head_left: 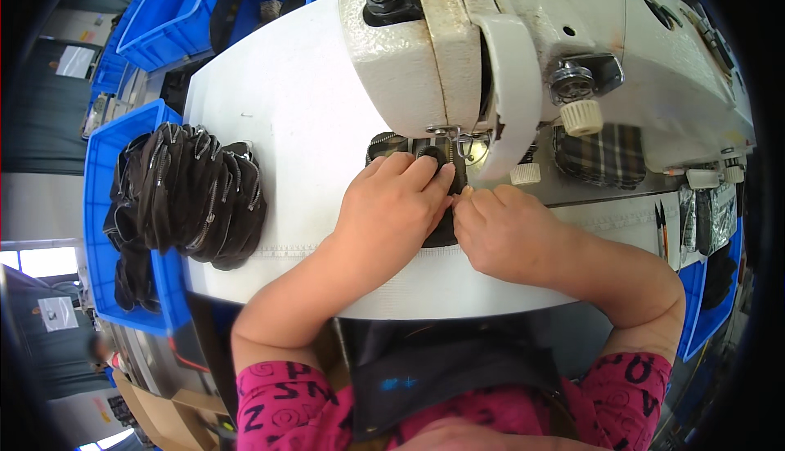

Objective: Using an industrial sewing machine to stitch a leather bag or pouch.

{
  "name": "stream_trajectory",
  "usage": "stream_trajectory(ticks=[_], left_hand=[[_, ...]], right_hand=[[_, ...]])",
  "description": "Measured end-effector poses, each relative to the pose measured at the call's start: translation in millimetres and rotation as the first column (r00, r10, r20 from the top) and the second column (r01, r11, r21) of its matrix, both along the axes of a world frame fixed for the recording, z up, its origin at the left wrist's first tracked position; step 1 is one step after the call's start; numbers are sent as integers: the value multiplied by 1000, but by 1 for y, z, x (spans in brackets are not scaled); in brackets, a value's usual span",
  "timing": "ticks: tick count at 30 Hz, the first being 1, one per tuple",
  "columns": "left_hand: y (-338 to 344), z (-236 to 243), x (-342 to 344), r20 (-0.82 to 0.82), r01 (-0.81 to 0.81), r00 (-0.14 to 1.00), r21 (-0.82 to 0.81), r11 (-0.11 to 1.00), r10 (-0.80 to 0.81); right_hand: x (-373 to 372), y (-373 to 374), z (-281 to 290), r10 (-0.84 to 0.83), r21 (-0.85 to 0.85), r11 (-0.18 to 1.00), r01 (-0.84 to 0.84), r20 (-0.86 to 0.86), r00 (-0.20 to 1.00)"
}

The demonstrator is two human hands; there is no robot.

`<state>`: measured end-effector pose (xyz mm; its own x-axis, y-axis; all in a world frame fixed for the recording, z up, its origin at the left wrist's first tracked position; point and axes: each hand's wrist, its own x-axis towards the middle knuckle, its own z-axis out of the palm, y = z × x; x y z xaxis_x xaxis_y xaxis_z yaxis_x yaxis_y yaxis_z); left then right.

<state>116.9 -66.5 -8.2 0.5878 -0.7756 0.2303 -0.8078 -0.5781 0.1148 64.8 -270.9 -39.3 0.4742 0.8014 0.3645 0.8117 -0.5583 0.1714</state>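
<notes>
Under the presser foot of a white sewing machine lies a dark fabric piece with a zipper, its far part in brown plaid. My left hand rests over it, fingers bent and pressing the cloth close to the needle area. My right hand is closed in a pinch at the right edge of the same piece, its thumb and forefinger near my left thumb. Both hands cover much of the fabric. A folded plaid piece lies right of the needle, beneath the machine arm.
A heap of dark zippered pieces lies at the table's left, spilling from a blue bin. More blue bins stand at the far left. A ruler strip crosses the white table. Tweezers lie at the right.
</notes>
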Motion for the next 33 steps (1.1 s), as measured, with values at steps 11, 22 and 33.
stream_trajectory(ticks=[11,22,33], left_hand=[[-2,-10,18,35,-36,999,-88,995,39],[-2,-19,30,30,-131,991,-83,988,133],[-4,-23,32,-10,-146,989,-196,970,147]], right_hand=[[6,-2,-1,-150,-75,986,148,-17,989],[11,-1,-2,-263,-50,963,264,29,964],[12,2,-5,-313,6,950,313,-42,949]])
